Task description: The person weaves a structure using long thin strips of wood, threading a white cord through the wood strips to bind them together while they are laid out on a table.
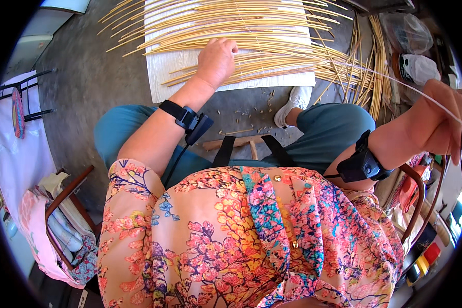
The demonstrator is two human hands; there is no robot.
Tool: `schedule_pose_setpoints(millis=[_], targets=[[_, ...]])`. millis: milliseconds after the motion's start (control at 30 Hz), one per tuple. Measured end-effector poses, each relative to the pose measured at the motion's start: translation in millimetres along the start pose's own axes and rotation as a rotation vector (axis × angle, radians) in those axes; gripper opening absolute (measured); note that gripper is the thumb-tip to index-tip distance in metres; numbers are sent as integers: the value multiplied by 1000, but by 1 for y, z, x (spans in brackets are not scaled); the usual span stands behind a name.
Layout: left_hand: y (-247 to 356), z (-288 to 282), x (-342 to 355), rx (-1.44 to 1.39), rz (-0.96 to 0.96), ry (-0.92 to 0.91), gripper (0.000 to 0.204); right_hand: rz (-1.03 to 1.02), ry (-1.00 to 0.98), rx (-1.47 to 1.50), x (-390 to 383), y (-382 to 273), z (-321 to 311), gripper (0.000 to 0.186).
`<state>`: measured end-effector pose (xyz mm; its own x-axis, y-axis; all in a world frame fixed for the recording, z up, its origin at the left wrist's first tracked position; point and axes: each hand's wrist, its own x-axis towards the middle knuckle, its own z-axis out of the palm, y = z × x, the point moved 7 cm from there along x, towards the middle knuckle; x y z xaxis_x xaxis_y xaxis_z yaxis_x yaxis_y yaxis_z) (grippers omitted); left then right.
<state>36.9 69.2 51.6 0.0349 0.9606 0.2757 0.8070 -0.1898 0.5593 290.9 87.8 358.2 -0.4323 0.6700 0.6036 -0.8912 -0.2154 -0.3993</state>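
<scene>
Thin straw-coloured sticks lie in long rows across a pale mat on the floor in front of me. My left hand rests at these rows with its fingers curled closed, and what they hold is hidden under them. A thin white cord runs from the sticks out to the upper right. My right hand, raised at the far right, is closed on that cord, which is stretched fairly straight.
More sticks lie heaped right of the mat, beside plastic bags. Wood pieces and scraps lie between my legs. A bag on a chair stands at left, near a black metal frame.
</scene>
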Motion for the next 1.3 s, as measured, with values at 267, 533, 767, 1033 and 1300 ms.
schedule_pose_setpoints(millis=[267,533,767,1033,1300], targets=[[7,19,6,63,-305,-474,35,264,-403,289,-9,83,40,11],[-19,28,0,-6,-287,-409,21,549,206,-845,-47,157,-108,9],[-4,12,6,-57,-292,-380,18,523,-151,-2122,-116,221,-200,8],[-19,15,-3,-319,-311,-374,16,485,-289,-2096,-122,235,-195,8],[-27,20,-9,-380,-473,-334,14,699,55,-1611,-125,232,-210,10]])
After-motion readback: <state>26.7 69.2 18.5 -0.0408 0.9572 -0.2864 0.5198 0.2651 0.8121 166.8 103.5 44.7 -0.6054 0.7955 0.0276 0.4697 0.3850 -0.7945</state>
